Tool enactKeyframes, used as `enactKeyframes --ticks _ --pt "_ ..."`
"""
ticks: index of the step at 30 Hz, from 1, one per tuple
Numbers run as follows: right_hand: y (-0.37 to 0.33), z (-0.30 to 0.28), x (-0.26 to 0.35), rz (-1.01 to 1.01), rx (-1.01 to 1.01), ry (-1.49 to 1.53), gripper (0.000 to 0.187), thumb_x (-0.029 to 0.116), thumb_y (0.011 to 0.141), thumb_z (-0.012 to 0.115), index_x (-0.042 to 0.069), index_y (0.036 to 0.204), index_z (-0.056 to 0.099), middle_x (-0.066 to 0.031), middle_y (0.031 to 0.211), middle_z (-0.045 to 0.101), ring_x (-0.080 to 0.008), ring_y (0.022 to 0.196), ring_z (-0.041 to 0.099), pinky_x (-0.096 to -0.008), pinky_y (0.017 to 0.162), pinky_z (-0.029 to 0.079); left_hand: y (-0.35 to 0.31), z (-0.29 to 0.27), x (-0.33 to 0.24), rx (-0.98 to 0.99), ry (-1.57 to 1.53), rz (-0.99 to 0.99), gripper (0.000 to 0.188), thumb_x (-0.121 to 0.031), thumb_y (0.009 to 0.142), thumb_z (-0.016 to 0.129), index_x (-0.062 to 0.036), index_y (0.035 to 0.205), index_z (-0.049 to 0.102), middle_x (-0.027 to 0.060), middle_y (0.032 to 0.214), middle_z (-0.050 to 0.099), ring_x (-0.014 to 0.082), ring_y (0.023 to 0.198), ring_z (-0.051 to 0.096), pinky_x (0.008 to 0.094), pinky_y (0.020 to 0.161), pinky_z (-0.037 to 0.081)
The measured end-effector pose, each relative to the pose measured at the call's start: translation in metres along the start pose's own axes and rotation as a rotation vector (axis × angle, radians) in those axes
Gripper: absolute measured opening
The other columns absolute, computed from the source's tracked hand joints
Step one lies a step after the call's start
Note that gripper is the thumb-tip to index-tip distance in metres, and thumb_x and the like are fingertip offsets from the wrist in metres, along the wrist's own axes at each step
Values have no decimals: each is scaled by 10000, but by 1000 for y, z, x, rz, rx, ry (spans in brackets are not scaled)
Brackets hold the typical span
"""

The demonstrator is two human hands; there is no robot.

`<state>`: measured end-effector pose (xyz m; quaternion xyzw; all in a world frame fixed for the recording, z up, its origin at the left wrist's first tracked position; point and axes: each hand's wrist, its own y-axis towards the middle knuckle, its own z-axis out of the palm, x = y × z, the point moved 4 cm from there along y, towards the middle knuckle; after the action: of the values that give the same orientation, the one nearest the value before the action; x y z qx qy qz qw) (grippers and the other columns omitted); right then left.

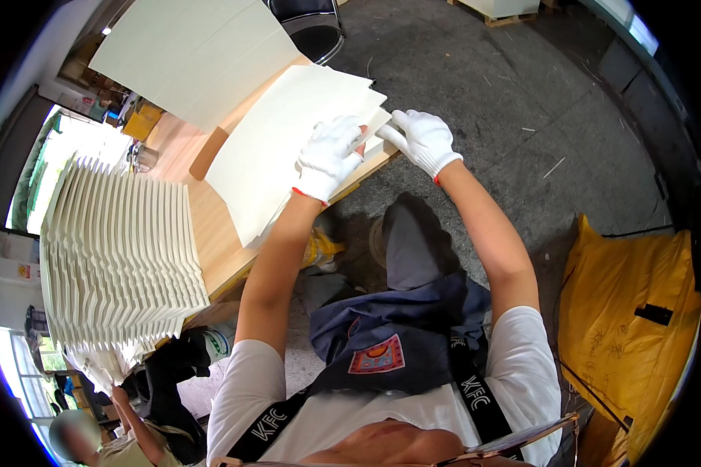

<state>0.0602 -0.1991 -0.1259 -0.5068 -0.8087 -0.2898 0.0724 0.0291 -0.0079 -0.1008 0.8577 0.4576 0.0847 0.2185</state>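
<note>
White cardboard sheets (269, 144) lie in a slightly fanned stack along the near right side of a wooden table. Both my hands wear white knitted gloves with red cuffs. My left hand (329, 156) is bent around the near edge of the upper sheets, with some bare fingertip skin showing there. Beside it, my right hand (424, 140) is closed at the stack's right corner, thumb and forefinger at the sheet edges. How many sheets either hand grips is hidden.
A tall pile of folded white cardboard (121, 257) stands at the table's left. Large pale boards (195, 54) lie at the far side, near a black chair (317, 39). A yellow bag (627, 311) stands at right. Another person (136, 428) works at lower left.
</note>
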Motion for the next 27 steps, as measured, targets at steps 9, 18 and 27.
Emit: enactKeyframes --ticks 9,18,27 --pt "7 -1 0 -134 -87 -120 463 564 958 524 117 873 613 -126 797 646 -336 774 664 -458 686 515 30 15 19 110 44 -183 340 -326 850 663 -194 1161 693 51 1200 641 354 1044 595 429 894 511" --pt "21 5 10 167 71 373 482 544 992 453 117 1099 651 -161 976 705 -379 935 671 -472 811 505 20 15 26 112 -33 -159 350 -326 890 650 -208 1217 692 56 1316 627 299 1159 601 381 981 489" --pt "14 18 8 389 47 565 495 544 1002 386 107 1061 610 -207 1024 683 -422 1009 635 -488 888 464 12 6 19 158 -331 -269 355 -342 875 700 -188 1195 698 43 1234 672 236 1076 663 341 921 524"
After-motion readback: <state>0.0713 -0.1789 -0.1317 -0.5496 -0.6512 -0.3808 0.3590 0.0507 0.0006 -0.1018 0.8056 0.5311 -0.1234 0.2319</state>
